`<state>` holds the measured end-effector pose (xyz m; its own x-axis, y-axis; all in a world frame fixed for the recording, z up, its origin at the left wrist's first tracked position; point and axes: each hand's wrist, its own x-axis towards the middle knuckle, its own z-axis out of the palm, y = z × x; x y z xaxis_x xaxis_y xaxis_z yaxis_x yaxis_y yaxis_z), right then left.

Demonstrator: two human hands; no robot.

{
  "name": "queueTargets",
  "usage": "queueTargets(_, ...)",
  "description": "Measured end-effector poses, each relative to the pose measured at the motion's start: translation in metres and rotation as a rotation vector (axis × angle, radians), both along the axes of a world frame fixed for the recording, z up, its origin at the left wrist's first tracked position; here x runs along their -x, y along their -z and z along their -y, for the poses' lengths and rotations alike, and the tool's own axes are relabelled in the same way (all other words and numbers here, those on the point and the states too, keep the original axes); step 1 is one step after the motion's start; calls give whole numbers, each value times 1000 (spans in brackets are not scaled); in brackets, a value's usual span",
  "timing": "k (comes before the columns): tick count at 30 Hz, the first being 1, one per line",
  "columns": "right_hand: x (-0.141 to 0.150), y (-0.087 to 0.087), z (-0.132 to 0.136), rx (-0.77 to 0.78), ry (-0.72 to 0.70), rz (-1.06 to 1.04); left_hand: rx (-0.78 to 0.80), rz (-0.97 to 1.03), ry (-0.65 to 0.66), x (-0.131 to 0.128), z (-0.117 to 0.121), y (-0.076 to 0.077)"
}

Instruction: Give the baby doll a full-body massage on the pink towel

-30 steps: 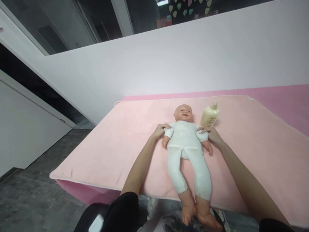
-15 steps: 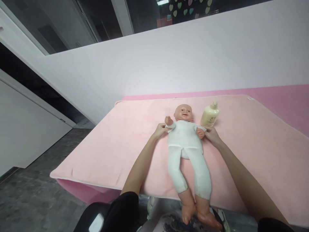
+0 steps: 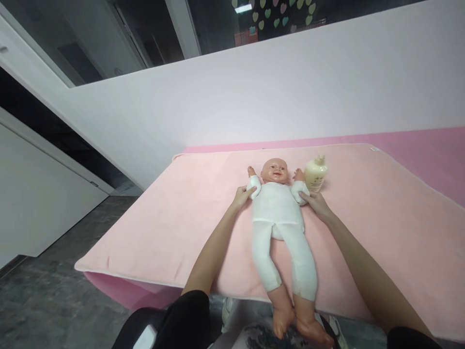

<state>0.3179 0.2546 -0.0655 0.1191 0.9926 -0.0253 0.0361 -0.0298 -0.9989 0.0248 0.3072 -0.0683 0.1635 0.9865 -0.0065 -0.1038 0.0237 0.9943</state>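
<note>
"What's changed?"
"On my feed, the doll (image 3: pixel 278 208) lies on the blanket (image 3: pixel 203 208), arms (image 3: pixel 253 183) now raised; that lift looks done."
"Grip?"
"My left hand (image 3: pixel 242 196) and right hand (image 3: pixel 318 204): fingers closed, each holding one arm."

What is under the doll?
A pale pink blanket; it shows around the doll and between its legs. The feet reach past the blanket's near edge. The surface directly beneath the doll is covered and cannot be seen.
</note>
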Motion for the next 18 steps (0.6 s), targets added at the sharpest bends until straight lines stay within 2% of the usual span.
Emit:
queueTargets(4,3,-3,0,-2,16,36,2,11,9,-1,-1,1)
queueTargets(13,-4,-9,10,-3,-108,78,-33,-67,165,9,9,-12)
queueTargets(18,-7,-10,11,-18,-172,84,-69,-100,182,13,8,-15)
